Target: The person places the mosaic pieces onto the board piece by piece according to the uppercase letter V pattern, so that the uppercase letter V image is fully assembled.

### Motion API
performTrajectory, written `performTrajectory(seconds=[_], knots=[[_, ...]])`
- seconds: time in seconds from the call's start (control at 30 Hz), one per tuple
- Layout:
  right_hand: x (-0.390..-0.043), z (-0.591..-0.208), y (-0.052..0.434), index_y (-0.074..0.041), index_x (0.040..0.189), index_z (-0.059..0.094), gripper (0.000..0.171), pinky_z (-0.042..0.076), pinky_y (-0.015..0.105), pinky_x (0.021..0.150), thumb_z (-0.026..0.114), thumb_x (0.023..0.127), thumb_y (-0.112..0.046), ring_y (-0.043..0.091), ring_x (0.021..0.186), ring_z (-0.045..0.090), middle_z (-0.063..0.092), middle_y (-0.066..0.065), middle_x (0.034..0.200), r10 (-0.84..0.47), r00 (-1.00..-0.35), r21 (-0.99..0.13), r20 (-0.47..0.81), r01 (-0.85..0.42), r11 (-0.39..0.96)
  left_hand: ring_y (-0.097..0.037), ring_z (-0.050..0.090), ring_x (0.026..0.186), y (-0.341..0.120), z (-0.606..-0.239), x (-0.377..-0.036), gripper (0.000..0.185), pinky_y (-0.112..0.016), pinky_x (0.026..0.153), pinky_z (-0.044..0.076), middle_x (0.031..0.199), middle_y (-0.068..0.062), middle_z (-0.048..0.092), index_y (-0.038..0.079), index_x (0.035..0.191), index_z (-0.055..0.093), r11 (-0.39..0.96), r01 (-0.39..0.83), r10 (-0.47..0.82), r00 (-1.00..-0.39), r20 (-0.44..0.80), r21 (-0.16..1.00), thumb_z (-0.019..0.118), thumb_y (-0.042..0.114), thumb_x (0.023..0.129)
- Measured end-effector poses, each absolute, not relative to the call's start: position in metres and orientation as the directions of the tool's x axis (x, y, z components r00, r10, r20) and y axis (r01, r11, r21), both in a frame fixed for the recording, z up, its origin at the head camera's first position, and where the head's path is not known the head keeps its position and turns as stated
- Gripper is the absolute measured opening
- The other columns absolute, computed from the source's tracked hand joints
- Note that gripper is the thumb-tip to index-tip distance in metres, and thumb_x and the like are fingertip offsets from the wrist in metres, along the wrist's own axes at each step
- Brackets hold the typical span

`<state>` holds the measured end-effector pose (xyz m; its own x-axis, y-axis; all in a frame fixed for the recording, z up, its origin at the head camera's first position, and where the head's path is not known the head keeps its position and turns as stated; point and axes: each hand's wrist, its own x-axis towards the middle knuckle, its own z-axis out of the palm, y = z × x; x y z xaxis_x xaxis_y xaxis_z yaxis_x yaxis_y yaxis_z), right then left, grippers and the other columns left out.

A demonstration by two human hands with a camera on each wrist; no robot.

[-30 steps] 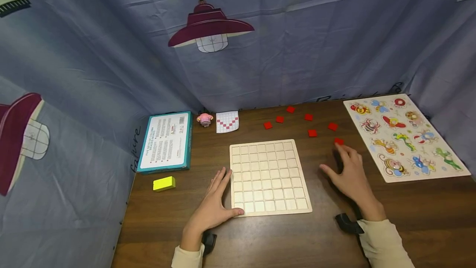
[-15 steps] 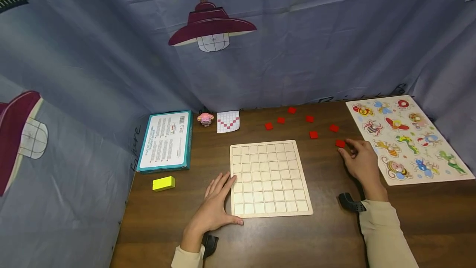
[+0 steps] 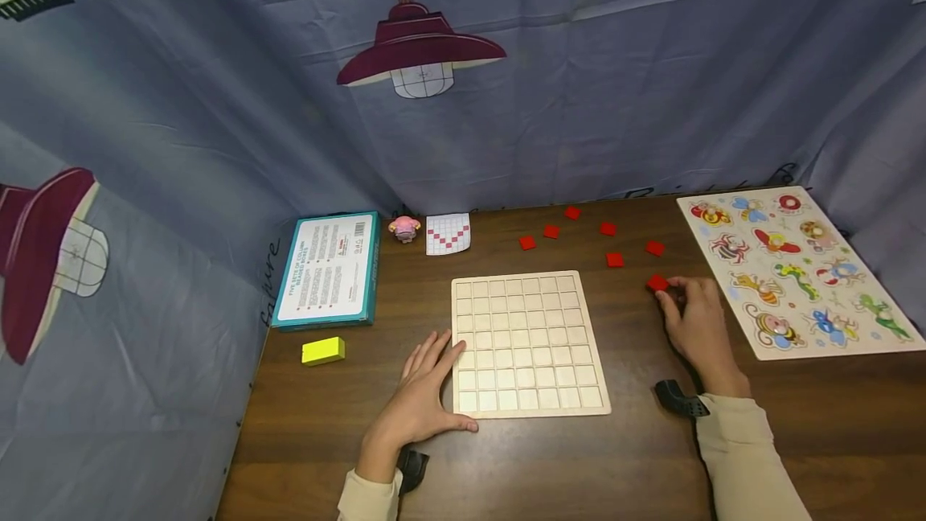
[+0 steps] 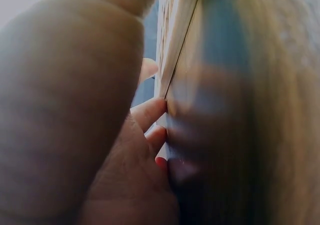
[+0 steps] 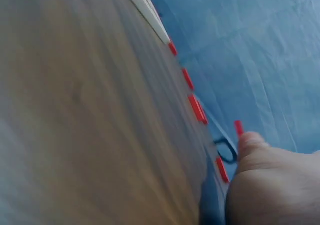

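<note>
A wooden board with a grid of square cells (image 3: 535, 344) lies flat on the table. My left hand (image 3: 415, 396) rests at its lower left, fingers spread along the left edge and thumb by the near corner. In the left wrist view, fingertips (image 4: 156, 107) meet the board's side (image 4: 181, 35). To the right of the board, my right hand (image 3: 698, 328) pinches a small red square tile (image 3: 657, 283) between thumb and fingers. That tile (image 5: 238, 128) shows above the tabletop at the thumb tip in the right wrist view. Several more red tiles (image 3: 614, 260) lie scattered beyond the board.
A picture board of insects (image 3: 796, 264) lies at the right. Along the back left are a teal-edged box (image 3: 325, 268), a pink figurine (image 3: 404, 229) and a paper with a red grid pattern (image 3: 448, 234). A yellow block (image 3: 322, 350) sits near the left edge.
My right hand has shifted right and closed its thumb and fingers on the nearest red tile, raising it slightly. My left hand stays at the board's left edge.
</note>
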<state>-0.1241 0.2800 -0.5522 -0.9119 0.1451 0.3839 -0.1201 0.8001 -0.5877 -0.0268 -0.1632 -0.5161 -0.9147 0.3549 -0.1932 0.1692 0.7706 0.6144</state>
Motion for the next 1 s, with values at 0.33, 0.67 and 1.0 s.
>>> performTrajectory(seconds=[0.33, 0.67, 1.0], knots=[[-0.106, -0.551, 0.228, 0.011, 0.114, 0.06, 0.033, 0.037, 0.028, 0.08, 0.076, 0.084, 0.008, 0.032, 0.091, 0.052, 0.052, 0.027, 0.111, -0.042, -0.877, -0.591, 0.479, -0.358, 0.723, -0.033, 0.006, 0.16, -0.164, -0.516, -0.027, 0.121, -0.063, 0.126, 0.01, 0.173, -0.003, 0.015, 0.027, 0.162, 0.03, 0.762, 0.2, 0.367, -0.917, -0.157, 0.616, 0.091, 0.06, 0.062], [-0.083, -0.541, 0.174, -0.001, 0.11, 0.064, 0.035, 0.041, 0.03, 0.09, 0.083, 0.081, -0.003, 0.023, 0.103, 0.054, 0.058, 0.011, 0.11, -0.337, -0.83, -0.555, 0.445, -0.551, 0.623, -0.032, 0.007, 0.16, -0.161, -0.514, -0.029, 0.12, -0.062, 0.126, 0.009, 0.172, -0.003, 0.017, 0.026, 0.161, 0.033, 0.757, 0.191, 0.361, -0.919, -0.157, 0.625, 0.091, 0.06, 0.061], [-0.063, -0.538, 0.146, -0.016, 0.105, 0.067, 0.028, 0.05, 0.031, 0.09, 0.084, 0.084, -0.02, 0.012, 0.102, 0.057, 0.06, -0.006, 0.107, -0.543, -0.731, -0.472, 0.414, -0.682, 0.559, -0.033, 0.008, 0.16, -0.161, -0.515, -0.027, 0.12, -0.062, 0.126, 0.01, 0.172, -0.005, 0.019, 0.024, 0.16, 0.036, 0.761, 0.185, 0.353, -0.922, -0.158, 0.621, 0.092, 0.059, 0.06]])
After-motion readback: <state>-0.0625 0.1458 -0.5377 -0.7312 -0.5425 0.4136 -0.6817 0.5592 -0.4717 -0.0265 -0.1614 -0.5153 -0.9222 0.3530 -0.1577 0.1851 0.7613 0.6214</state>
